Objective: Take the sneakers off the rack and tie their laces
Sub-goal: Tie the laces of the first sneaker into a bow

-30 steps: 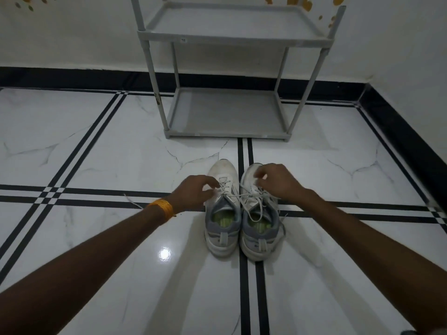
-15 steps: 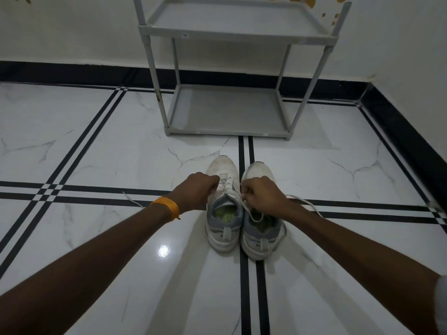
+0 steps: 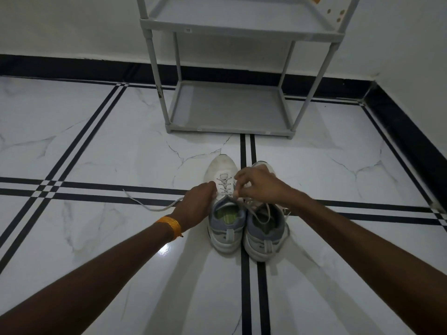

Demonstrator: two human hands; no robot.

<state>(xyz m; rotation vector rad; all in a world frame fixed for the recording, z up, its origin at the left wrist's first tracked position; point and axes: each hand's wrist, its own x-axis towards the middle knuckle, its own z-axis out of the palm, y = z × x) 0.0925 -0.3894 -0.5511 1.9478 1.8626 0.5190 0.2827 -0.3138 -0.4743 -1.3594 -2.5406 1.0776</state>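
The 2 sneakers sit side by side on the floor (image 3: 101,238), toes toward the rack (image 3: 229,110), heels toward the person, which I take to be so the laces face up within easy reach. The left sneaker (image 3: 226,213) is the one being worked on. The left hand (image 3: 197,205) is closed at its outer side, seemingly pinching 1 lace end (image 3: 147,206), whose tail trails slack across the tiles to the left. The right hand (image 3: 260,184) hovers over the eyelets with fingers curled, apparently gripping the other end near the tongue; the exact pinch is hidden. Its wrist crosses the right sneaker (image 3: 264,228), whose laces lie loose over the opening, not yet tied.

An orange band (image 3: 170,226) circles the left wrist. The rack's 2 grey shelves hold nothing. The floor is glossy white marble with black double stripes, a black skirting running under white walls, and the room is dim.
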